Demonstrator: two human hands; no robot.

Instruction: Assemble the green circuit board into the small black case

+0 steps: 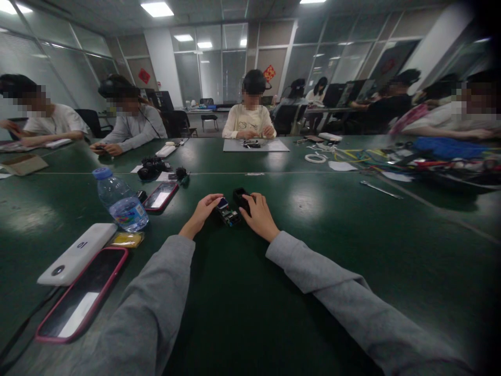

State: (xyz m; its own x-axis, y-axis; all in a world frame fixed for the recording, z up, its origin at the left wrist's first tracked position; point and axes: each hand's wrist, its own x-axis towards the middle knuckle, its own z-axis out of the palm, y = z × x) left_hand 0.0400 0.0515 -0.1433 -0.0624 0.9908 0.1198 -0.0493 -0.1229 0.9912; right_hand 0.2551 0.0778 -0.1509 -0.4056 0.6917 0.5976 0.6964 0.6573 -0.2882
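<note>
Both my hands are in the middle of the green table (336, 292). Between them lies a small circuit board (230, 216) with metal ports along its near edge. My left hand (203, 213) is closed on the board's far left corner, where a small dark-blue part (223, 202) with a pale edge shows at the fingertips. To the right, a black open-topped plastic case (239, 194) is under the fingers of my right hand (258, 213), which grip its side. The board and the case lie close together, and my right fingers hide part of the case.
At left stand a water bottle (124, 203), a white power bank (78, 253), a red-framed phone (84, 297), a yellow packet (128, 239) and a second phone (161, 196). Tangled cables (442, 156) and a metal tool (380, 189) lie at right. Several people sit around the table.
</note>
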